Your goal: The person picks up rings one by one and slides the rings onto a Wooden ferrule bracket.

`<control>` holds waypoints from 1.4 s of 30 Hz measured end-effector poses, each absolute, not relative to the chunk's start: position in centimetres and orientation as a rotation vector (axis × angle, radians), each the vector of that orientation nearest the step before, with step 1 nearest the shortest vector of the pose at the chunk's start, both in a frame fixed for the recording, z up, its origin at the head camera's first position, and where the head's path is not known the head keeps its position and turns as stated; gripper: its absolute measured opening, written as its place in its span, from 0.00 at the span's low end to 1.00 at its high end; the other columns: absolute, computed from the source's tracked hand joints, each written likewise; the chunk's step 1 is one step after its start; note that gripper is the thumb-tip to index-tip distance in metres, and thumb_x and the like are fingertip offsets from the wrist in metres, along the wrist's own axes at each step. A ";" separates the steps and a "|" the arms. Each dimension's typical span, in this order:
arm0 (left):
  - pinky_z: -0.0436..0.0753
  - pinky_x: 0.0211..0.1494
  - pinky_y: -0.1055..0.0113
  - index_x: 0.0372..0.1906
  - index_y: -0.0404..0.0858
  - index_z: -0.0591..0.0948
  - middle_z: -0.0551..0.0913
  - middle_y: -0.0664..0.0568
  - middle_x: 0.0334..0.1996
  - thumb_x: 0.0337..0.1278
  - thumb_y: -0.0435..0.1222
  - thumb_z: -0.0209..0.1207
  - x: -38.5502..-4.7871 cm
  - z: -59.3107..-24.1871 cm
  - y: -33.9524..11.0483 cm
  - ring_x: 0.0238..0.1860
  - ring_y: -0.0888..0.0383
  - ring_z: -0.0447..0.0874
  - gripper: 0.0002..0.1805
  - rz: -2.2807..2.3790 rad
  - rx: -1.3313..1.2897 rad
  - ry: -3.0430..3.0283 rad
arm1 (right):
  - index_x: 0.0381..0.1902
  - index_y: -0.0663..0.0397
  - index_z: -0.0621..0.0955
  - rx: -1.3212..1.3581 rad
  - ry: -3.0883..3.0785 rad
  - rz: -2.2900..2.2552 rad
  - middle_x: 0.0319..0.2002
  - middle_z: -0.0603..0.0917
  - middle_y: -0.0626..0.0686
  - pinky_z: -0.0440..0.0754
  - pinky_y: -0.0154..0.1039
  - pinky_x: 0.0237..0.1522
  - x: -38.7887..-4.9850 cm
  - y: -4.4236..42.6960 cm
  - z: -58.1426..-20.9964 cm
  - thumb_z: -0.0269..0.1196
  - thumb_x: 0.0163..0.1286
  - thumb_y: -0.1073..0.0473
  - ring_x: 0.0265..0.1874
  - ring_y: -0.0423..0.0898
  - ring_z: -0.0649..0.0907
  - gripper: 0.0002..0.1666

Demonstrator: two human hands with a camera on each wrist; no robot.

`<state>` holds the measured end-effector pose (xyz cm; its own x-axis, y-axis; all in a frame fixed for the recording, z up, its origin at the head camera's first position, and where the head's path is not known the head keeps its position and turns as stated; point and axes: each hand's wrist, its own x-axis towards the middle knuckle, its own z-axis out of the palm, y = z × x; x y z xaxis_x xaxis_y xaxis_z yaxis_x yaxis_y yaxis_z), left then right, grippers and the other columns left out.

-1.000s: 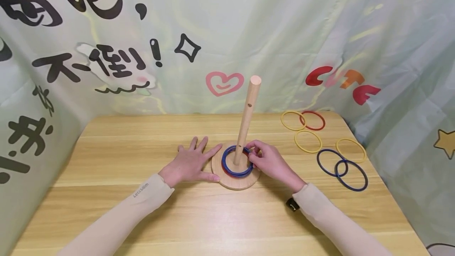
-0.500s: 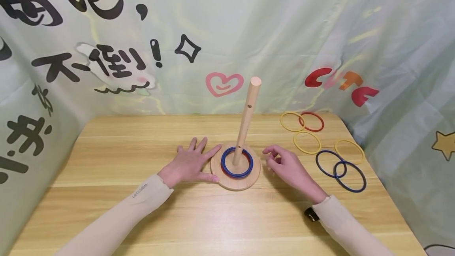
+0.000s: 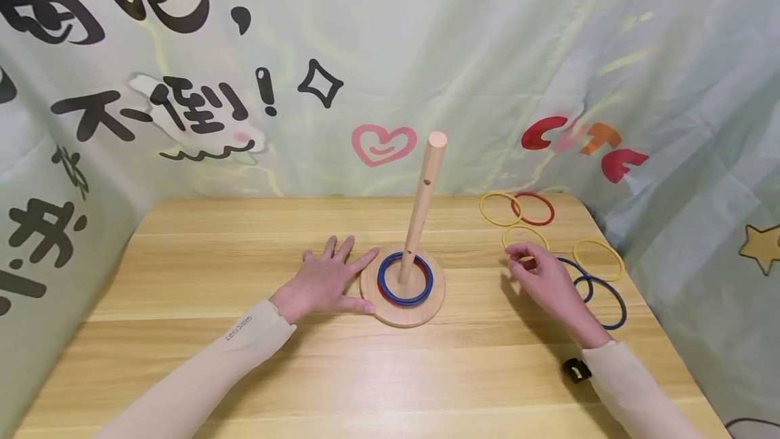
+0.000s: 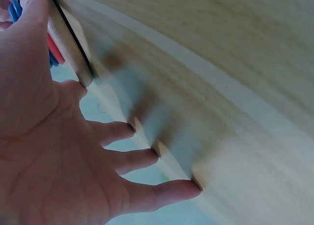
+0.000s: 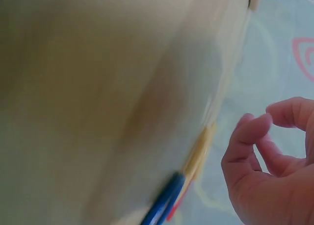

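Note:
My left hand (image 3: 319,281) lies spread, with index finger and thumb touching the left edge of a round wooden base (image 3: 402,317). From that base rises a wooden post (image 3: 420,208), with blue rings (image 3: 382,290) around its foot and a bit of red below them. Over the right part of the table is my right hand (image 3: 551,286), its fingers loosely bent and holding nothing. It hovers beside a yellow ring (image 3: 527,227) and partly hides it. Blue rings (image 3: 623,303) lie partly behind this hand. In the right wrist view, thumb and fingertips of the right hand (image 5: 279,161) stand apart.
At the table's back right, a yellow ring (image 3: 500,193) overlaps a red ring (image 3: 551,212). Another yellow ring (image 3: 618,259) lies near the right edge. A printed curtain (image 3: 475,53) hangs behind the wooden table (image 3: 365,385).
My right hand has let go of the blue ring at the post's foot and moved right, to above the loose rings. The left hand has stayed on the base.

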<state>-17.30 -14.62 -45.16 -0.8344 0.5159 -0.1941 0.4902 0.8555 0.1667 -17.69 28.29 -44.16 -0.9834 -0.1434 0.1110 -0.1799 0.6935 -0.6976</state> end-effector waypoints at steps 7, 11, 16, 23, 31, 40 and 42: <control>0.67 0.59 0.13 0.91 0.56 0.54 0.51 0.29 0.85 0.58 0.80 0.57 -17.2 -45.2 -14.6 0.80 0.18 0.50 0.62 0.162 0.769 2.798 | 0.65 0.69 0.80 0.234 -2.911 1.013 0.58 0.81 0.69 0.81 0.47 0.45 -18.7 30.9 -43.2 0.65 0.80 0.61 0.48 0.62 0.85 0.22; 0.68 0.58 0.14 0.91 0.57 0.54 0.52 0.29 0.85 0.57 0.80 0.57 -17.2 -45.1 -14.7 0.80 0.18 0.51 0.62 0.144 0.764 2.803 | 0.65 0.73 0.78 0.221 -2.946 0.934 0.59 0.78 0.73 0.82 0.55 0.49 -19.4 32.5 -42.9 0.66 0.79 0.61 0.50 0.67 0.86 0.24; 0.69 0.58 0.14 0.91 0.57 0.54 0.53 0.29 0.85 0.57 0.81 0.57 -17.3 -45.1 -14.6 0.80 0.18 0.52 0.63 0.129 0.762 2.805 | 0.65 0.77 0.77 0.204 -2.985 0.890 0.60 0.76 0.75 0.84 0.53 0.43 -19.9 34.6 -42.8 0.66 0.79 0.61 0.50 0.69 0.86 0.26; 0.68 0.59 0.13 0.91 0.57 0.54 0.52 0.30 0.85 0.56 0.82 0.56 -17.2 -45.2 -14.6 0.80 0.18 0.51 0.63 0.145 0.766 2.805 | 0.64 0.78 0.78 0.162 -3.024 0.822 0.59 0.77 0.77 0.85 0.60 0.46 -20.2 37.3 -42.8 0.65 0.79 0.62 0.52 0.73 0.85 0.25; 0.70 0.56 0.14 0.90 0.55 0.56 0.54 0.29 0.85 0.56 0.82 0.57 -17.2 -45.2 -14.9 0.79 0.17 0.54 0.63 0.156 0.773 2.830 | 0.60 0.80 0.79 0.161 -3.092 0.786 0.52 0.81 0.75 0.81 0.63 0.51 -21.4 38.4 -43.3 0.69 0.77 0.61 0.49 0.68 0.82 0.25; 0.70 0.55 0.13 0.90 0.55 0.56 0.54 0.28 0.84 0.56 0.82 0.56 -17.3 -45.2 -14.9 0.78 0.16 0.54 0.63 0.150 0.788 2.820 | 0.50 0.77 0.83 0.197 -3.069 0.720 0.41 0.82 0.66 0.77 0.57 0.46 -21.6 39.0 -43.7 0.72 0.72 0.65 0.41 0.62 0.78 0.18; 0.70 0.55 0.13 0.90 0.55 0.56 0.54 0.28 0.84 0.56 0.82 0.56 -17.4 -45.2 -14.8 0.78 0.16 0.54 0.63 0.152 0.795 2.816 | 0.48 0.75 0.84 0.205 -3.060 0.705 0.38 0.82 0.64 0.75 0.55 0.44 -21.5 39.1 -43.7 0.72 0.71 0.66 0.40 0.61 0.77 0.15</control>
